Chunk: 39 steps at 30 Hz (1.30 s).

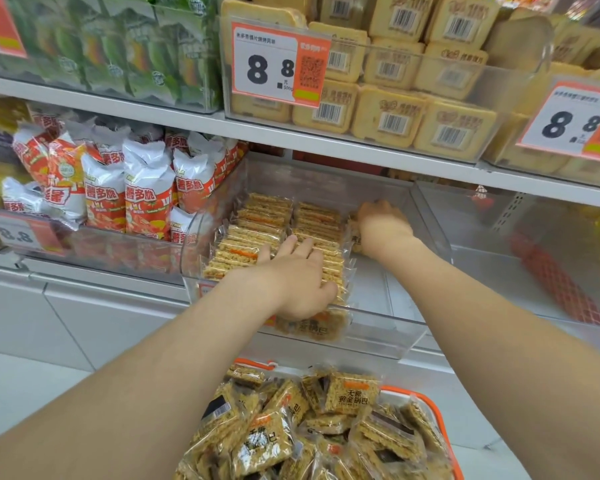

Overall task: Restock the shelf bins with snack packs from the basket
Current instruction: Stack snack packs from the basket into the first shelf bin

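Clear bin (pixel 378 341): packs (pixel 264 220) stand in rows along its left side, with more heaped in the basket (pixel 409 393) below. Left hand (pixel 298 275) presses flat on the rows; right hand (pixel 383 220) curls round one. They look light, brittle and slick-wrapped, so best taken by the edges.

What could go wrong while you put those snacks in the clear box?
The snack packs stand on edge in the clear bin; if the left hand pressing them lifts, a row might tip over. The right hand grips more packs deep inside, and squeezing could crack them. The basket is heaped, so packs might slide off its rim.
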{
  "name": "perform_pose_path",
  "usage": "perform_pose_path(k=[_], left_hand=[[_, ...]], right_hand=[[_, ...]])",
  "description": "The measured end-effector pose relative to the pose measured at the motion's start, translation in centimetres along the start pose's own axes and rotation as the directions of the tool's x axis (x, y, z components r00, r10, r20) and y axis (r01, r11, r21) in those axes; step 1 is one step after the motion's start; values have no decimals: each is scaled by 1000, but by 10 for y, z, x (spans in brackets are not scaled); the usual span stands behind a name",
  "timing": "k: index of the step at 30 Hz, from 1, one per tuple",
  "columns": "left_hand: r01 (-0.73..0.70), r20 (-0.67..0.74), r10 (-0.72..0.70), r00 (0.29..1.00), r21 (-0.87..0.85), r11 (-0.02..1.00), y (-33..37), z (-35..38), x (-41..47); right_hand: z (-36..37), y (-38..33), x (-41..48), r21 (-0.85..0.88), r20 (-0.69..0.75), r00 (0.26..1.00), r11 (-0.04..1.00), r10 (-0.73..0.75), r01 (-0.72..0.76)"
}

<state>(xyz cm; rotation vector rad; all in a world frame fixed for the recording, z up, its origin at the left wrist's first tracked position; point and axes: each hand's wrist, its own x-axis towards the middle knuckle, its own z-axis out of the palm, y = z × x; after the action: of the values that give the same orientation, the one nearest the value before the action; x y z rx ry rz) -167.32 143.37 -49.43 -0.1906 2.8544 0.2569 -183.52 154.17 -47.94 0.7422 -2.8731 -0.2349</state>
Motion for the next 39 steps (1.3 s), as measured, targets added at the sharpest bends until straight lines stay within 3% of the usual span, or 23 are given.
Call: perform_pose_path(k=[3,5,8,11,14,16,18,20,24,28,30,33,39], left_hand=[[2,-47,-2,999,9,1000,3,0,-4],[27,-105,-24,994,27,999,6,-1,-9],[78,-248,-62,967,55,995,15,-3,-21],[55,-427,-59,902,-22,998,25,-7,-32],[-38,-538,-54,841,-158,987,33,-11,-45],[-100,-463,-13,886,-219,971,39,-12,-57],[-179,-280,119,953,-199,964,48,-6,-66],[-210,-83,198,977,-169,963,59,6,-68],[-188,236,197,951,-63,980,77,50,-60],[-172,444,170,879,-38,984,99,101,-58],[-155,426,177,887,-84,984,110,125,-56],[-155,258,180,949,-116,981,124,150,-57],[-270,54,267,962,63,961,130,176,-59]], right_hand=[[-10,7,-16,111,105,990,990,-97,85],[-18,12,-33,116,83,985,983,-152,142],[-32,17,-73,21,-127,964,971,-233,237],[-46,13,-120,-198,-327,839,900,-435,389],[-55,10,-167,-190,-86,802,800,-592,570],[-48,9,-191,-114,88,760,752,-643,649],[-28,11,-204,-5,233,719,739,-654,674],[-5,15,-209,98,404,665,753,-628,651],[30,23,-216,110,672,536,785,-510,609],[37,34,-219,80,750,508,822,-422,564],[39,38,-216,43,755,530,836,-386,547],[37,47,-208,39,707,599,867,-374,496],[33,63,-196,179,619,656,891,-432,417]])
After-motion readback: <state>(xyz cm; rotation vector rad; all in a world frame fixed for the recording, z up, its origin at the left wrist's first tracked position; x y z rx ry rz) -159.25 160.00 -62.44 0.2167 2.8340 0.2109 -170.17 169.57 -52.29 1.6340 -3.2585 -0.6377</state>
